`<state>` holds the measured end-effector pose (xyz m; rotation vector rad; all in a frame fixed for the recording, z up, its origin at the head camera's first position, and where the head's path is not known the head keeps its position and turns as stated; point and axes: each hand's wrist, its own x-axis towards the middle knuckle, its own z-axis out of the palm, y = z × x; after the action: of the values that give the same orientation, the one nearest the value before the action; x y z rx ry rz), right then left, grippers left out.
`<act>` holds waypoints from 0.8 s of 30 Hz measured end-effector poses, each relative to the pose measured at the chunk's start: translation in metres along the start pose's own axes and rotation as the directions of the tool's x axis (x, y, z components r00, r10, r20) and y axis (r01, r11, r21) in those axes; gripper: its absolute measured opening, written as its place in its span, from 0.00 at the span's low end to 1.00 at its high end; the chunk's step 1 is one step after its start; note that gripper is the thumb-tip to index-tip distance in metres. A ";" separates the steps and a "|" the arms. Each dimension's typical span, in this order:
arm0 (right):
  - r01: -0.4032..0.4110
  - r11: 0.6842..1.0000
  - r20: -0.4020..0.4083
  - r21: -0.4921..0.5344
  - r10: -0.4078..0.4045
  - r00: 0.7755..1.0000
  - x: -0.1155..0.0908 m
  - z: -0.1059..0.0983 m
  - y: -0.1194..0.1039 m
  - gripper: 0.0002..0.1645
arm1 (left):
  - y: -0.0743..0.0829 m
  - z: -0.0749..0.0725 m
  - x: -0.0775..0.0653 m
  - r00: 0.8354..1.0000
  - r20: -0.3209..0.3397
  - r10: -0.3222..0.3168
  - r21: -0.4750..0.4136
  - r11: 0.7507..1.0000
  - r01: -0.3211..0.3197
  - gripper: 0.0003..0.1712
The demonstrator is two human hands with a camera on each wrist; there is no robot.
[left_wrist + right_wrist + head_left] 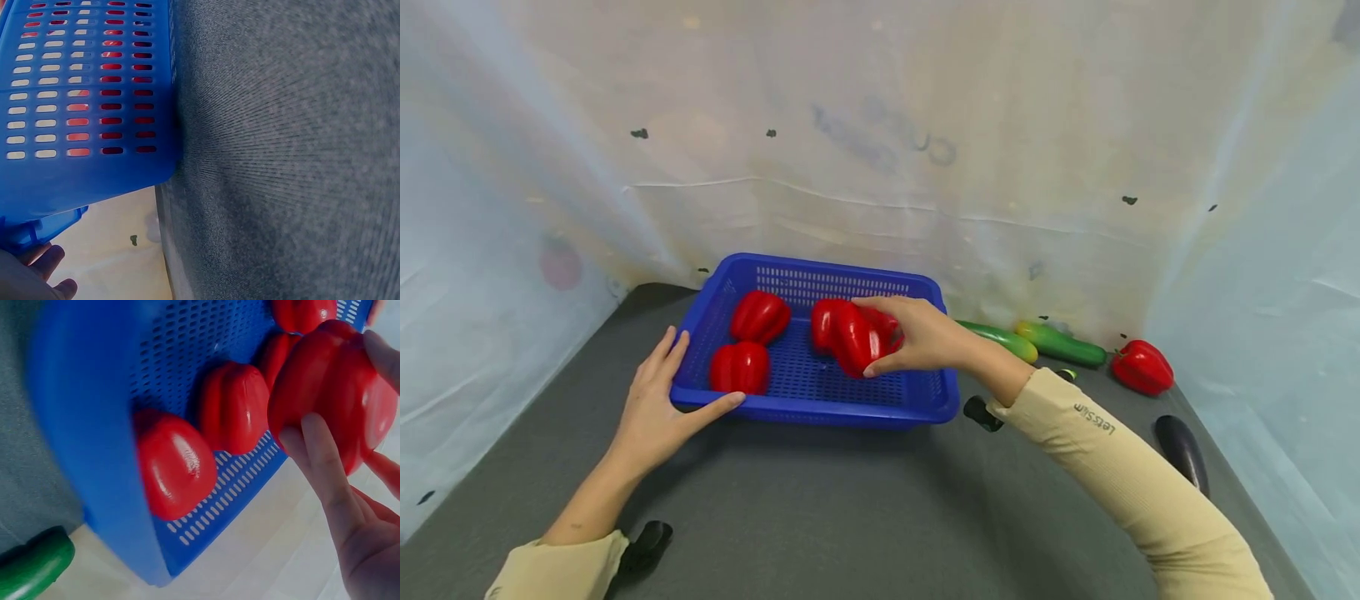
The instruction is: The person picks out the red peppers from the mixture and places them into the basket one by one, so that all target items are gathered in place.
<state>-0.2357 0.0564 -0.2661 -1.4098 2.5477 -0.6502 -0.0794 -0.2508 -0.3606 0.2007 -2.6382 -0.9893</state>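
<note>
My right hand point(925, 333) grips a glossy red bell pepper point(854, 340) above the blue basket point(842, 411). In the right wrist view, fingers and thumb lie around this bell pepper point(334, 394). My left hand point(658, 408) touches the basket's near left corner, thumb along the front rim and fingers spread straight up the left side. Inside the basket, one red pepper point(760, 317) lies at the left with another red pepper point(741, 368) in front of it. More red peppers, partly hidden in the head view by the held one, include a pepper point(178, 469) near the basket's end wall.
Right of the basket lie a green cucumber point(1000, 337), a zucchini-like green vegetable point(1063, 343) and a red pepper point(1142, 367). A dark eggplant point(1182, 454) lies near the right edge of the grey table point(850, 517). Pale plastic sheeting point(880, 150) encloses the back and sides.
</note>
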 end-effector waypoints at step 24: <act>-0.171 0.985 0.306 -0.018 0.169 0.937 0.049 0.023 -0.003 0.51 | 0.002 0.001 -0.003 1.000 0.001 -0.007 -0.010 1.000 0.007 0.62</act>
<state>-0.2521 0.0069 -0.2822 -1.1646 2.3800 -0.3784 -0.0770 -0.2477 -0.3607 0.2078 -2.6348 -1.0044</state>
